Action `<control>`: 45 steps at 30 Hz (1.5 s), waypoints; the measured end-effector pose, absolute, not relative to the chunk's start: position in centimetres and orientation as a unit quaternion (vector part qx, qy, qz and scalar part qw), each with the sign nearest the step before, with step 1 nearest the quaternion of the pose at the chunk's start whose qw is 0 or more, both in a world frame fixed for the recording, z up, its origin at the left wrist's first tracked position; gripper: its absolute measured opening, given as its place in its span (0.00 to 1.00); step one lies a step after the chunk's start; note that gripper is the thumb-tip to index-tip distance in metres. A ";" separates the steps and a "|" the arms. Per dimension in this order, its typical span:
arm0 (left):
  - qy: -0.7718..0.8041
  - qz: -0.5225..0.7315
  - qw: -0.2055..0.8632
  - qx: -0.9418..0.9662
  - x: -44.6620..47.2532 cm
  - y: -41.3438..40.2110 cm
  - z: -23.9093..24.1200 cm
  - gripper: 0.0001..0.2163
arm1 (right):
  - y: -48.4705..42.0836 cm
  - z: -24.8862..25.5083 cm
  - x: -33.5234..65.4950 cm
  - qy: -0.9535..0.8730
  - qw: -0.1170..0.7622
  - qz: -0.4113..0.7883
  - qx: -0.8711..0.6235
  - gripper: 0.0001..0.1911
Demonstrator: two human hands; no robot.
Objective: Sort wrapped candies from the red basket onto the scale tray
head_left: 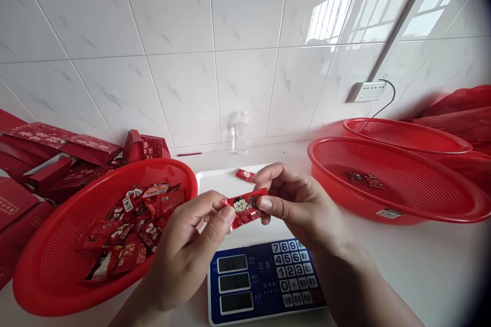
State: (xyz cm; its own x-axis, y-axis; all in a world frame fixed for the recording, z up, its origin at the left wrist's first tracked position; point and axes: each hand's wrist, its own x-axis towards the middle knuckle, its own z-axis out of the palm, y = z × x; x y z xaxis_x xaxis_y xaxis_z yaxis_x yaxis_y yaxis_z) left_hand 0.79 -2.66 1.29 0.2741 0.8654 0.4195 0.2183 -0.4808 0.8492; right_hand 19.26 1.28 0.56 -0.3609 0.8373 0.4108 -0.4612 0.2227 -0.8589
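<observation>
Between my two hands is a small red snack packet [245, 208] with a cartoon face printed on it. My left hand [195, 240] pinches its left end between thumb and fingers. The right end is gripped by my right hand [301, 204]. Both hands are above a weighing scale [264, 281] with a blue keypad panel and three displays. On the scale's white tray [215, 181] lies another red packet [244, 174], partly behind my right fingers. To the left, a red plastic basket [49, 260] holds many mixed red packets [130, 253].
Red baskets [356, 204] stand at the right, the nearer with a few packets inside. A clear bottle [242, 133] and a red pen-like stick [189, 154] are by the tiled wall. Red boxes [92, 148] pile at the left. A power strip [369, 91] hangs on the wall.
</observation>
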 end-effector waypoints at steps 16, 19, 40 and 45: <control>0.254 0.491 0.573 0.605 0.6 -3.0 0.1 0.12 | 0.4 1.4 19.4 -0.519 0.521 0.661 -0.150 0.16; 0.265 0.494 0.559 0.610 0.6 -3.0 0.1 0.12 | 0.3 1.2 19.6 -0.534 0.524 0.648 -0.144 0.14; 0.315 0.509 0.292 0.746 1.3 -3.1 0.4 0.14 | -0.8 1.3 19.0 -0.677 0.460 0.549 -0.167 0.13; 0.310 0.516 0.198 0.774 1.5 -3.1 0.5 0.12 | -1.0 1.2 19.0 -0.749 0.473 0.409 -0.221 0.12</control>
State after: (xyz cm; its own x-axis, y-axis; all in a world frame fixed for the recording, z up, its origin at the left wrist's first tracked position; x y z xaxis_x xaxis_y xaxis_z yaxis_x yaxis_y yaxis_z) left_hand 1.55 -3.05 0.46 0.2763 0.6836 0.6756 0.2760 -0.7297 0.6256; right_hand 18.96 -1.02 1.23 -0.4550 0.7171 0.5280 -0.0565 0.5685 -0.8207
